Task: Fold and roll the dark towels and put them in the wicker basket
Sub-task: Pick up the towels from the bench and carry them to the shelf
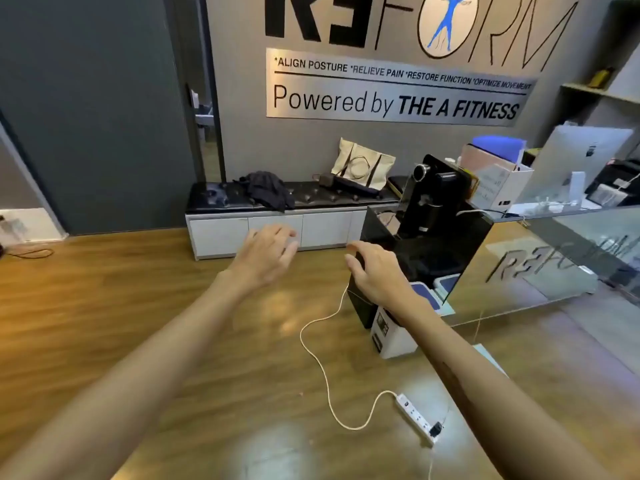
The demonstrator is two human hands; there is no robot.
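Both arms reach forward over a wooden floor (104, 306). The left hand (268, 252) is held in the air with fingers spread loosely and nothing in it. The right hand (375, 270) hovers beside it, apart from the left, fingers slightly bent; it appears to hold nothing, though motion blur leaves contact with the black stand (426, 216) behind it uncertain.

A heap of dark towels (266, 190) lies crumpled on the black padded bench (214, 199) against the far wall, well apart from both hands. Further right on the same bench a cream tote bag (363, 162) leans on the wall. White cabinet doors (273, 230) run beneath the bench.

A white cable (320, 362) snakes across the floor to a white power strip (417, 419). A white box (393, 336) stands at the foot of the black stand. To the right, a glass-fronted tabletop (554, 211) carries a monitor (576, 161). A metal sign (398, 88) hangs on the grey wall.
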